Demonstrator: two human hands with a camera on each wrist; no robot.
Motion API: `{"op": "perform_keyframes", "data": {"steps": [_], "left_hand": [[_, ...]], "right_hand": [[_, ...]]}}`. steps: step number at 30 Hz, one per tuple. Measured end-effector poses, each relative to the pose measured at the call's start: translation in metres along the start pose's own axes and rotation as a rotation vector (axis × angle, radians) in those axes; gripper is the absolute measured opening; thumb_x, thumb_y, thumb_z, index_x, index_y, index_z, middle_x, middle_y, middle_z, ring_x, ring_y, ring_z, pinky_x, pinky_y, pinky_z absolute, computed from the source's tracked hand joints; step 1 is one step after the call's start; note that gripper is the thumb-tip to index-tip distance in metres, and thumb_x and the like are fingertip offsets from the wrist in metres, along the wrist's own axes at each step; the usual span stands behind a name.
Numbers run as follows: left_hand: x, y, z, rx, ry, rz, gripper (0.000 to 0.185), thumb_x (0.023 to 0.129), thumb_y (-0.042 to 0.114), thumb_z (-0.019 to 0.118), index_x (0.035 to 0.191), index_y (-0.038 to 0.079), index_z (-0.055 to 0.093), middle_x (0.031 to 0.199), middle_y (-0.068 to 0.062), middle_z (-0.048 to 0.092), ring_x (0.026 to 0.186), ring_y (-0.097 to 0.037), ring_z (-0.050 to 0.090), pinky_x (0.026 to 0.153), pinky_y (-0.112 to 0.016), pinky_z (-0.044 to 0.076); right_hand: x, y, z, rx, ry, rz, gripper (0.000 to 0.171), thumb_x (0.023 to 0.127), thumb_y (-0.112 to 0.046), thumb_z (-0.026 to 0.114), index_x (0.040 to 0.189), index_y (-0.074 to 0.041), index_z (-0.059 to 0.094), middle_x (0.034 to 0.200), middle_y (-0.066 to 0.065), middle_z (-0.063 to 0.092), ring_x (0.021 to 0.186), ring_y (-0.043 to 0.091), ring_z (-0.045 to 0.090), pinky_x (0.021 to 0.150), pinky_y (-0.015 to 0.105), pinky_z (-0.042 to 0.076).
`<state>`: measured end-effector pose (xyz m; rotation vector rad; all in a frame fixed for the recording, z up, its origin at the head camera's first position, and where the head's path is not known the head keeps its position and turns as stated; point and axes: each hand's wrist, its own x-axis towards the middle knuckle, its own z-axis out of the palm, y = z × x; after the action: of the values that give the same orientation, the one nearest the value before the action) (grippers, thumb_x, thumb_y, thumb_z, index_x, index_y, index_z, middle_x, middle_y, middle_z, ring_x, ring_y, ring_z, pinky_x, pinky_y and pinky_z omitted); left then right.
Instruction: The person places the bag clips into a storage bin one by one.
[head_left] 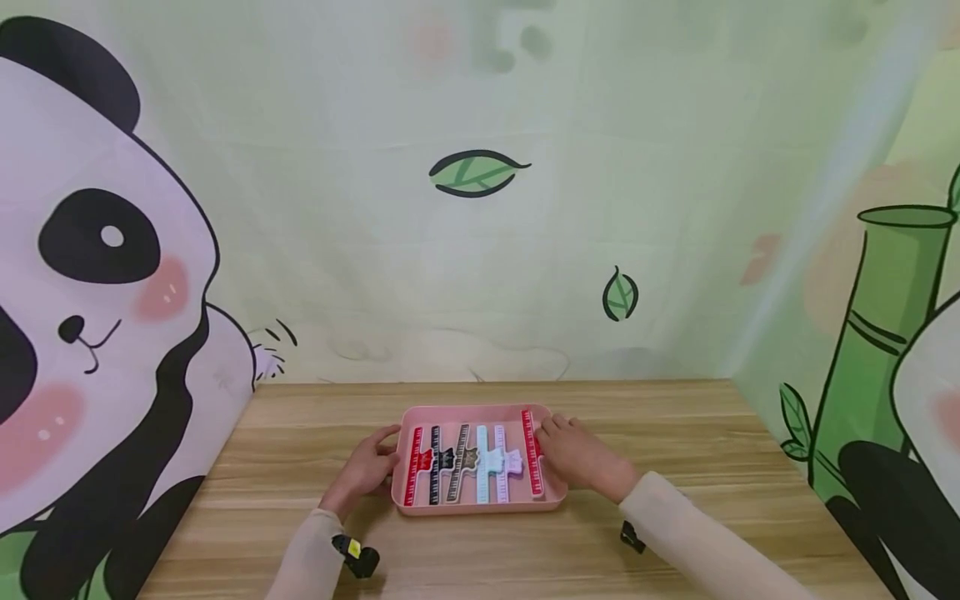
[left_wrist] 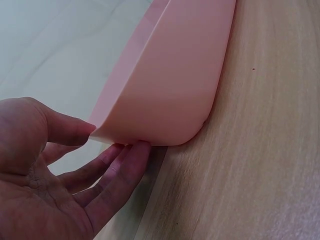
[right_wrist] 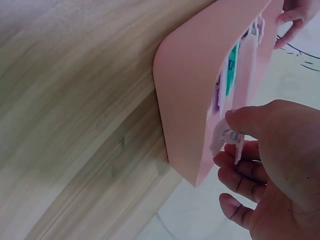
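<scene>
A pink tray (head_left: 480, 509) sits on the table with several ruler-shaped clips lined up in it. My left hand (head_left: 367, 467) pinches the tray's left end; in the left wrist view, the thumb is at the rim and the fingers lie against the outer wall (left_wrist: 170, 90). At the right end, my right hand (head_left: 577, 454) holds a red ruler clip (head_left: 532, 458), tilted slightly. Its white back and spring (right_wrist: 233, 136) show between thumb and fingers in the right wrist view. Left of it lie a lilac clip (head_left: 502, 483), a light blue clip (head_left: 482, 483) and others.
The wooden table (head_left: 300, 450) runs back to a printed cloth backdrop (head_left: 480, 275) with pandas, leaves and bamboo. Small black wrist cameras hang under both sleeves, one at the left wrist (head_left: 362, 558).
</scene>
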<state>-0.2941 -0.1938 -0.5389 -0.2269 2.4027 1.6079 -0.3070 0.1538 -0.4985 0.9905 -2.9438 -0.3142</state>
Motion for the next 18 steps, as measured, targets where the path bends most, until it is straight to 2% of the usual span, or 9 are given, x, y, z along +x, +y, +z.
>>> {"op": "perform_keyframes", "data": {"steps": [5,13,18], "left_hand": [[-0.002,0.001,0.000,-0.001,-0.004,0.005,0.055,0.099,0.009,0.048,0.152,0.017,0.034,0.139,-0.028,0.050,0.087,-0.023,0.064,0.064,-0.035,0.058],[-0.004,0.002,0.000,0.000,-0.006,0.005,0.055,0.100,0.008,0.047,0.152,0.017,0.033,0.139,-0.028,0.049,0.086,-0.023,0.064,0.064,-0.036,0.059],[-0.002,0.000,0.001,-0.002,-0.002,0.014,0.056,0.099,0.007,0.048,0.152,0.016,0.034,0.138,-0.029,0.050,0.086,-0.023,0.065,0.064,-0.037,0.059]], "right_hand": [[0.003,-0.004,0.005,-0.075,-0.042,-0.020,0.046,0.095,-0.031,0.062,0.133,-0.005,0.056,0.129,0.010,0.059,0.121,0.024,0.053,0.104,0.046,0.048],[0.007,-0.009,0.012,-0.124,-0.060,-0.023,0.049,0.088,-0.032,0.071,0.128,-0.006,0.060,0.122,0.008,0.062,0.113,0.023,0.054,0.104,0.044,0.047],[0.010,-0.012,0.019,-0.114,-0.039,-0.027,0.042,0.092,-0.034,0.066,0.122,-0.004,0.061,0.114,0.009,0.063,0.106,0.023,0.055,0.101,0.041,0.048]]}}
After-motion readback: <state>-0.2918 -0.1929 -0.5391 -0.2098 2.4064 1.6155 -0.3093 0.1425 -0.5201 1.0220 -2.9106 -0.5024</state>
